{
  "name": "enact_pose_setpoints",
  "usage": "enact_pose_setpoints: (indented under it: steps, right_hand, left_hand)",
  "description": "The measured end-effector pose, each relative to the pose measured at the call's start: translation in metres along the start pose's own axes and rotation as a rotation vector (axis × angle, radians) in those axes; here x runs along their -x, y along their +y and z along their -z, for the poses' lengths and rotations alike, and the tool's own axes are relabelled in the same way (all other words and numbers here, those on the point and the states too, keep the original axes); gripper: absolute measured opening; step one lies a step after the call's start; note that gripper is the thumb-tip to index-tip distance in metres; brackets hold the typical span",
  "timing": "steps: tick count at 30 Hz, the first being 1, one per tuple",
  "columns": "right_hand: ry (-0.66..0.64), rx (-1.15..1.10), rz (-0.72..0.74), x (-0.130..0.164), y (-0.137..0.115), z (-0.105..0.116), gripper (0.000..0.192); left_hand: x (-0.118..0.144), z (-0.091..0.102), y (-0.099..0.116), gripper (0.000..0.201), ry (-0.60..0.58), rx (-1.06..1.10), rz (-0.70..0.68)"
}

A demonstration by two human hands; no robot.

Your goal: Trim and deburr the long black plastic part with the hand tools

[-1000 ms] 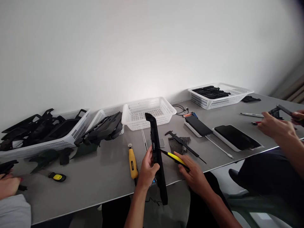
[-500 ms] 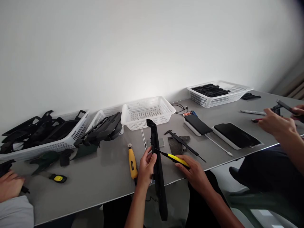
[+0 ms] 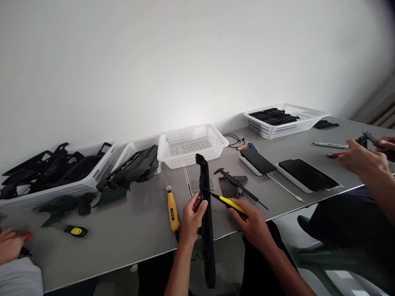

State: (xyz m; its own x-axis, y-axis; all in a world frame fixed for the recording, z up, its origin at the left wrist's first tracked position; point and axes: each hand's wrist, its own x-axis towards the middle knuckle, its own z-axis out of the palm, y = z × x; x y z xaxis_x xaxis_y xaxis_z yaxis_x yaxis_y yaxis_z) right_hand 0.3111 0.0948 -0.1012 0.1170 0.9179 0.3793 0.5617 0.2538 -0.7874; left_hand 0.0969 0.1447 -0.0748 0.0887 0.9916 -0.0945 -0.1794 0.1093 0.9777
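My left hand (image 3: 191, 216) grips a long black plastic part (image 3: 207, 242) around its upper half, thumb on the near face. The part stands nearly upright at the table's front edge, its lower end hanging below the tabletop. In my right hand (image 3: 254, 222) is a slim yellow-and-black utility knife (image 3: 232, 204), pointed left. Its dark tip meets or nearly meets the part just above my left thumb; exact contact is too small to tell. A black caliper (image 3: 237, 183) lies on a dark crumpled piece (image 3: 226, 190) beyond the knife. To the left lies a yellow rotary tool (image 3: 173, 211).
White baskets stand along the wall: one with black parts (image 3: 100, 174) at left, an unfilled middle one (image 3: 162, 153), another (image 3: 268, 132) at right. Two dark-screened devices (image 3: 308, 174) lie right. Co-workers' hands (image 3: 365, 164) work at both sides. A yellow-black handled tool (image 3: 76, 231) lies left.
My left hand and the black part have shifted slightly right, and the part stands more upright. The knife stays at the part. The left co-worker's hand has moved, and something red shows there.
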Motion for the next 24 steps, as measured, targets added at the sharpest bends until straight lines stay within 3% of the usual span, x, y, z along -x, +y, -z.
enact_pose_setpoints:
  steps: [4, 7, 12, 21, 24]
  right_hand:
    - [-0.055, -0.003, 0.034, 0.001, -0.003, 0.007, 0.031]
    - [-0.004, -0.016, 0.004, 0.000, -0.003, 0.004, 0.035]
    - [0.101, -0.005, -0.081, -0.003, -0.003, -0.005, 0.040]
    - [-0.070, -0.022, 0.002, 0.000, -0.006, 0.012, 0.034]
    - [-0.023, -0.047, -0.029, 0.000, -0.007, 0.010, 0.034]
  left_hand:
    - [0.002, -0.001, 0.003, 0.099, -0.032, 0.060, 0.058]
    - [0.006, -0.002, 0.011, 0.105, -0.072, 0.070, 0.062]
    - [0.010, -0.003, 0.021, 0.094, -0.130, -0.005, 0.079]
    - [0.007, -0.002, 0.018, 0.081, -0.100, 0.028, 0.015]
    - [0.008, -0.001, 0.019, 0.081, -0.090, 0.006, 0.050]
